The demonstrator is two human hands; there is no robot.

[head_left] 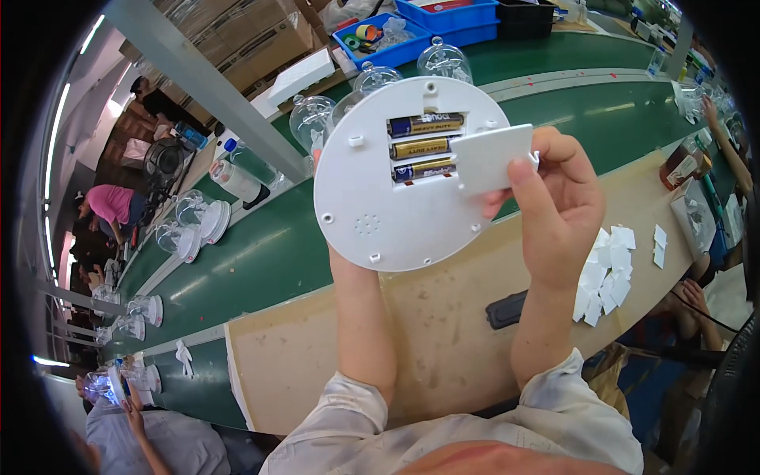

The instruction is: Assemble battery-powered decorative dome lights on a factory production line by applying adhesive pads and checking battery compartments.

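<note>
Raised in front of me is a round white plastic base [412, 218], its underside facing me and its battery compartment uncovered. Three batteries [427, 148] lie side by side in it, dark with gold bands. My left hand [318, 157] grips the base from behind; the base hides most of it, with a fingertip showing at the left rim. Between thumb and fingers of my right hand [558, 198] is a flat white battery cover [495, 161]. The cover is over the compartment's right edge, hiding the battery ends there. Whether it touches the base, I cannot tell.
On the brown work surface [451, 348] are a pile of white covers [606, 277] and a black oblong object [507, 309]. Clear domes [443, 62] stand along the green conveyor [261, 261]. Blue bins [384, 41] are at the back; other people work left and right.
</note>
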